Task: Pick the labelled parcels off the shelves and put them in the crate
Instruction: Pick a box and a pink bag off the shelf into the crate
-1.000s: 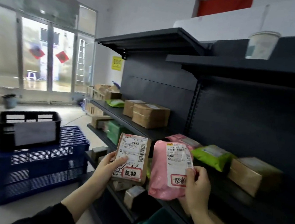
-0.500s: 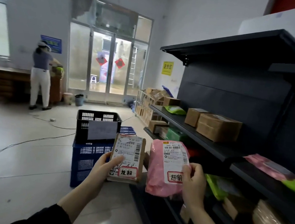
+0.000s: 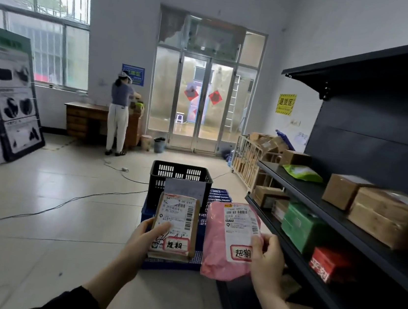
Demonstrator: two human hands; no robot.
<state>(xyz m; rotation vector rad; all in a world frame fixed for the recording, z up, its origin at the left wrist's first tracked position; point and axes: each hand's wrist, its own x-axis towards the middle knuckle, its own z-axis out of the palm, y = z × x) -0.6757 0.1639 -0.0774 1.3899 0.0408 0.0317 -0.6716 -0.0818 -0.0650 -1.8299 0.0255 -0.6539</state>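
Fingers (image 3: 163, 226) of the left hand (image 3: 145, 239) curl round a flat brown cardboard parcel (image 3: 177, 215), and the right hand (image 3: 268, 261) likewise pinches a soft pink plastic mailer bag (image 3: 218, 256). Both are held upright, long axes vertical, clear of the dark metal shelves (image 3: 306, 192). The black slatted plastic crate (image 3: 181, 174) sits straight ahead beyond them, more in line with the left hand.

Paper, film, metal, tile.
Lower middle: the brown parcel (image 3: 174, 227) is matt kraft paper, the pink parcel (image 3: 221, 256) crinkled glossy plastic film, each with a smooth paper label (image 3: 177, 215). The black crate (image 3: 181, 174) is perforated hard plastic. The shelves (image 3: 378, 150) at right look like matt dark metal and hold dull cardboard boxes (image 3: 390, 218). The floor (image 3: 36, 211) is glossy tile; the table (image 3: 84, 119) at left centre is wood.
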